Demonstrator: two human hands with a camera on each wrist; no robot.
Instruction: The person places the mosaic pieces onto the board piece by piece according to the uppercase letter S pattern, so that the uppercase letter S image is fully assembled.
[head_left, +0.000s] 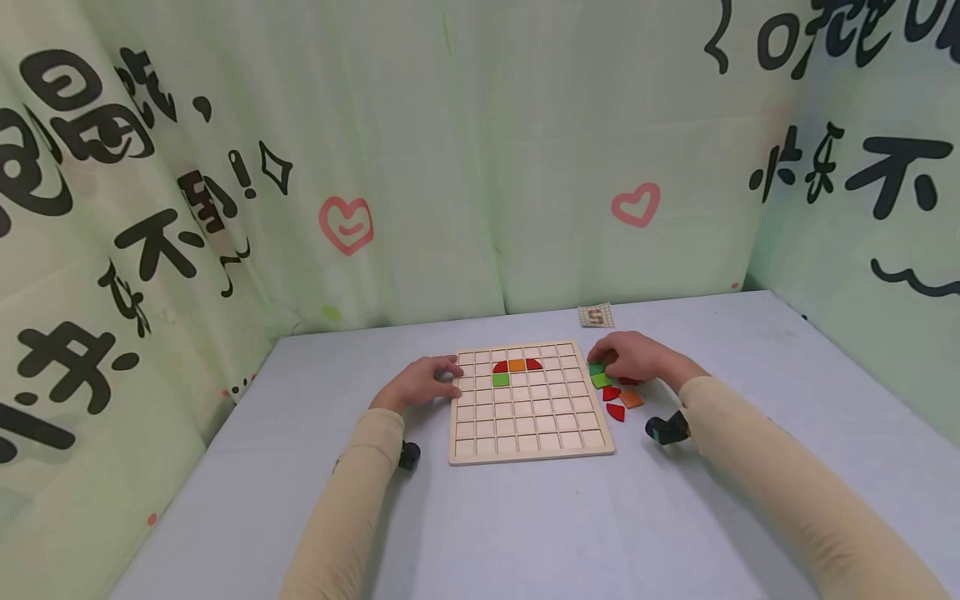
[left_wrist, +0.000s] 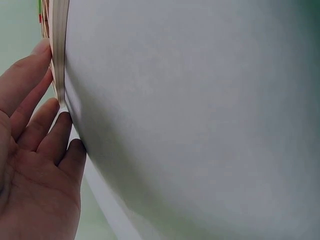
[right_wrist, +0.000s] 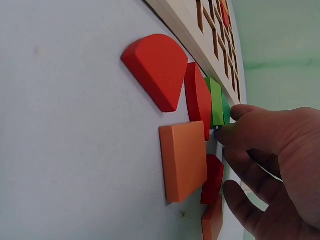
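The left hand (head_left: 416, 383) rests against the left edge of a pale wooden square board (head_left: 525, 425) divided into a grid of shallow compartments. Its grip is loose and wide, fingers extended and fingertips touching the rim. The board lies flat on the white-covered table (head_left: 525, 525), between the two hands.

Set in one row of the board are a red rounded-corner piece (head_left: 500, 367), an orange square piece (head_left: 517, 365) and a second red rounded-corner piece (head_left: 533, 364), side by side. A light green square piece (head_left: 500, 380) fills the compartment just below the first.

Just beyond the board's right edge, the right hand (head_left: 637, 357) reaches down with bent fingers at a dark green piece (head_left: 596, 367); I cannot tell whether its grip is closed on it. Near it on the table lie a loose bright green piece (head_left: 601, 380), several loose red pieces (head_left: 616, 412) and a thick orange square block (right_wrist: 185, 165).

A small patterned card (head_left: 596, 316) lies near the table's far edge, before a pale green curtain (head_left: 480, 167).
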